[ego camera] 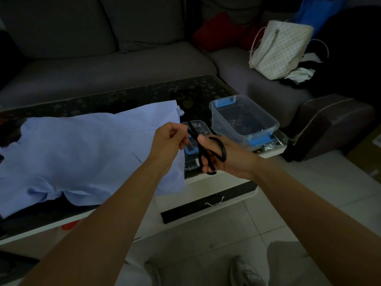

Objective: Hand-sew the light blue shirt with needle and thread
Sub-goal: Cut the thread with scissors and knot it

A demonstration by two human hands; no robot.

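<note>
lying shirt (82, 153) left of gripped scissors (215, 154)

Whatever the left hand (169, 139) pinches in its curled fingers is too fine and too dimly lit to make out. Those fingers also cover the blade tips of the black-handled scissors (223, 150) gripped by the right hand (226, 162). Both hands hide much of the small clear plastic box (199, 125) near the front edge of the bench (144, 93). The light blue shirt (82, 151) runs off the picture's left edge.
</note>
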